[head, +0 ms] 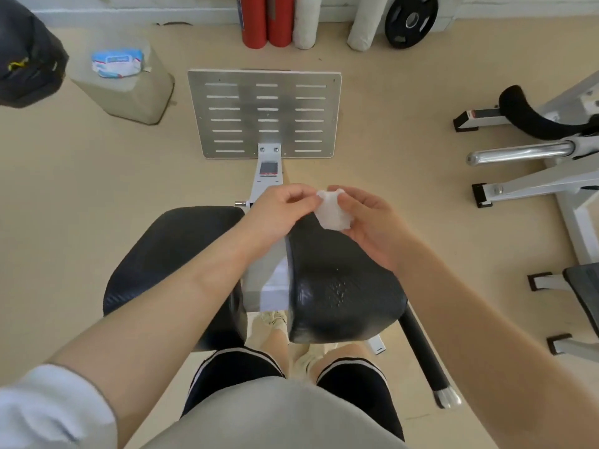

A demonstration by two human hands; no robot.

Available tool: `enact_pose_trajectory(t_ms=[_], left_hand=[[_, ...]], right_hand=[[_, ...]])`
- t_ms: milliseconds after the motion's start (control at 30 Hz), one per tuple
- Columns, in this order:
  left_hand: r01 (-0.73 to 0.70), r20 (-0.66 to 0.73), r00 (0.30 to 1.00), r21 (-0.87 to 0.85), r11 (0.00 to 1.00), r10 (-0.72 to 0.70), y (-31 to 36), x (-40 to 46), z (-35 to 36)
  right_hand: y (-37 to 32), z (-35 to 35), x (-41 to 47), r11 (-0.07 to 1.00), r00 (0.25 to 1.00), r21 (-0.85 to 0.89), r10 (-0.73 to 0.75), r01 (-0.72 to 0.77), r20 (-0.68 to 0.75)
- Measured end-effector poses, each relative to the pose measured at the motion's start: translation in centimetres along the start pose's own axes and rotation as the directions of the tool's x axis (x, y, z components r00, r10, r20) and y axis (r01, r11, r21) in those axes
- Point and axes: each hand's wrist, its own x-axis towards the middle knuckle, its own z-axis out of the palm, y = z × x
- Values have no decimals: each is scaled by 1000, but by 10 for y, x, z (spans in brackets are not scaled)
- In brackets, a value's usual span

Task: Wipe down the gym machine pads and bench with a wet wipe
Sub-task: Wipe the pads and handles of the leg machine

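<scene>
Both of my hands hold a crumpled white wet wipe above the machine. My left hand pinches its upper left corner, and my right hand grips it from the right with curled fingers. Below them lie two black pads side by side: the left pad and the right pad, with a grey metal beam between them. The wipe hangs over the top end of the right pad, not touching it as far as I can tell.
A slotted metal footplate stands ahead on the beige floor. A pack of wet wipes lies on a block at the upper left, beside a black bag. Red and white rolls, a weight plate and another white-framed machine are around.
</scene>
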Motion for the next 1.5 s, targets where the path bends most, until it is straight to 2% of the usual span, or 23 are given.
enact_pose_trajectory(t_ms=[67,133,167,233,300,400,467,533,600,700,767,900,1000,1067,1133,1267,1367,1433,1500], left_hand=[[1,-23,1000,48,999,0,-4,13,-8],[55,-83,995,45,998,-51,-15,27,-12],[88,-121,989,32,996,-84,-20,33,-13],[176,-159,972,11,984,-172,-38,48,-15],[257,-129,960,37,966,-250,-55,57,-16],[351,-50,936,77,933,-348,-79,61,-15],[392,-2,920,58,918,-393,-88,61,-11],[408,41,912,23,913,-409,-92,60,-5],[423,84,902,27,906,-424,-95,61,-5],[461,79,884,26,887,-461,-97,62,-7],[476,60,877,15,879,-476,-97,64,-5],[486,34,874,-4,874,-485,-94,63,-1],[526,32,851,-79,847,-525,-93,62,-1],[551,40,833,-142,822,-551,-92,61,-1],[564,28,822,-174,807,-568,-90,60,-1],[574,-14,806,-222,788,-591,-93,56,4],[556,-90,802,-249,793,-591,-89,54,11],[526,-125,802,-314,790,-584,-84,52,18],[504,-133,810,-342,793,-571,-81,49,21]], right_hand=[[-2,3,16,1000,1000,18,-6,6,-1],[-2,6,33,999,1000,-41,-1,0,-30],[0,6,45,995,998,-101,-3,-3,-62],[8,0,72,938,980,-346,-78,9,-186],[17,-6,100,781,954,-625,-191,4,-233],[32,-8,134,511,961,-859,-232,-10,-149],[44,-3,150,316,989,-949,-143,0,-48],[53,4,159,231,998,-971,9,59,62],[55,10,161,226,982,-966,110,126,154],[53,8,151,247,942,-933,148,260,301],[53,-7,139,306,925,-907,157,288,347],[46,-58,125,398,985,-915,120,69,126],[40,-85,119,352,994,-934,106,-70,-35],[40,-80,122,306,991,-947,115,-94,-61],[44,-55,130,295,992,-955,125,-18,20],[60,9,131,236,921,-920,163,312,354],[63,8,121,244,897,-888,118,391,427],[58,-14,118,308,932,-896,70,319,355],[51,-45,115,364,989,-926,62,106,137]])
